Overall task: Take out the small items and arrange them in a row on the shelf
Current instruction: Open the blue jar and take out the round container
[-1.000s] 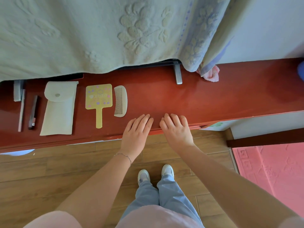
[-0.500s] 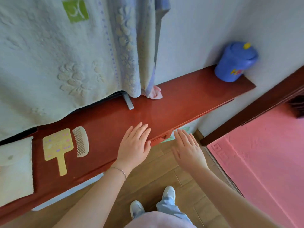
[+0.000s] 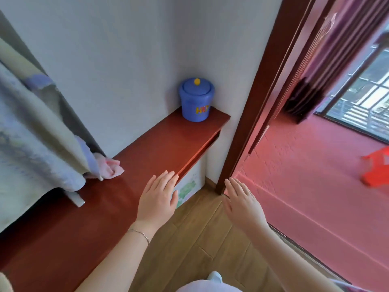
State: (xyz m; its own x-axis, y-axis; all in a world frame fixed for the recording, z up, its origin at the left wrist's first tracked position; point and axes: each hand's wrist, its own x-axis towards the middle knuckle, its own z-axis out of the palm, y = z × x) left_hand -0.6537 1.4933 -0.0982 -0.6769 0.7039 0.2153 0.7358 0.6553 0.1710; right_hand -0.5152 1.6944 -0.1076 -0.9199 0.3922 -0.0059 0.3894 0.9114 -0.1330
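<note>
A long red-brown shelf [image 3: 147, 157] runs along the white wall to the corner. At its far end stands a blue lidded pot [image 3: 196, 100] with a yellow knob. My left hand [image 3: 157, 199] hovers palm down, fingers straight, over the shelf's front edge and holds nothing. My right hand [image 3: 242, 205] is off the shelf to the right, above the wooden floor, fingers straight and empty. The pouch, mirror and comb are out of view to the left.
A pale patterned towel [image 3: 35, 131] hangs over the shelf's left part, with a pink cloth [image 3: 110, 167] at its hem. A dark wooden door frame [image 3: 259, 85] stands right of the shelf. Beyond it lie a pink floor [image 3: 315, 175], an orange stool [image 3: 376, 167] and a window.
The view has swung right: the pouch, mirror and comb left the frame, and the blue pot and doorway came in. Both hands lifted off the shelf edge, the right one moving past it.
</note>
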